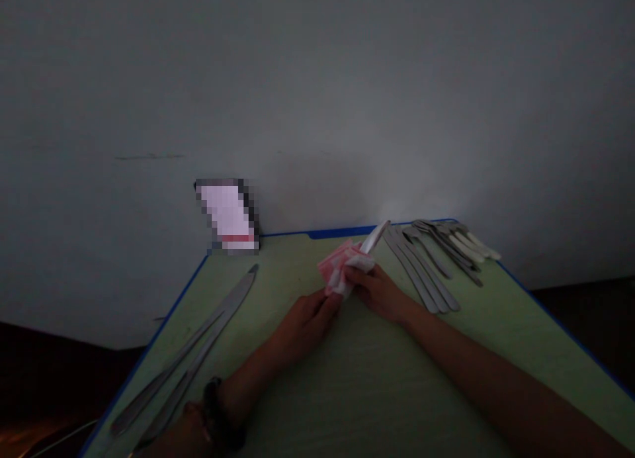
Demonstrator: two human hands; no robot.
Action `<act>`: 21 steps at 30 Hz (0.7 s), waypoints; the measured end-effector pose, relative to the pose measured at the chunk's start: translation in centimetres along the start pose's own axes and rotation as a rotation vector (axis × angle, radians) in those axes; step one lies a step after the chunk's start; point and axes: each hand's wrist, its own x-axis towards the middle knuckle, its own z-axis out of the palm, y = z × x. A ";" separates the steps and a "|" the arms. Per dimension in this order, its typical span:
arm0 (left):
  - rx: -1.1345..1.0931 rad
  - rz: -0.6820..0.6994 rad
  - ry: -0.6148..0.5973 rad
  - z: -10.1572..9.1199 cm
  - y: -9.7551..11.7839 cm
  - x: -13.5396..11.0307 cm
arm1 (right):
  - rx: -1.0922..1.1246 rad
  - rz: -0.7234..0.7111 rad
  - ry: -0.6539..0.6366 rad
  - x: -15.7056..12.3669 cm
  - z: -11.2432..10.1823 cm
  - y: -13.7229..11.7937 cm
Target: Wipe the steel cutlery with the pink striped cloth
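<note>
A pink-and-white checked cloth (342, 267) is bunched between my two hands above the middle of the table. From its upper right side sticks the shiny blade of a table knife (376, 237), pointing away from me. My right hand (378, 291) is closed on the cloth, pressing it around the knife. Lower and to the left, my left hand (306, 322) is closed at the cloth's near end, in line with the blade. The knife's handle is hidden by the fingers and cloth.
Two long knives (198, 344) lie on the green table (377, 385) at left. Several table knives (421, 273), metal spoons and forks (449, 251) and white-handled cutlery (476, 246) lie at right. A blurred phone (228, 213) leans against the wall (317, 100).
</note>
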 end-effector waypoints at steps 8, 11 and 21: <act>0.081 0.092 0.011 -0.1 0.0 -0.1 | -0.137 -0.068 -0.006 0.2 -1.1 1.0; 0.097 0.092 0.022 -0.1 0.1 -0.2 | -0.124 -0.056 -0.012 0.2 -0.9 0.8; 0.107 0.080 0.017 0.0 0.0 -0.1 | -0.132 -0.031 -0.003 0.2 -0.6 0.4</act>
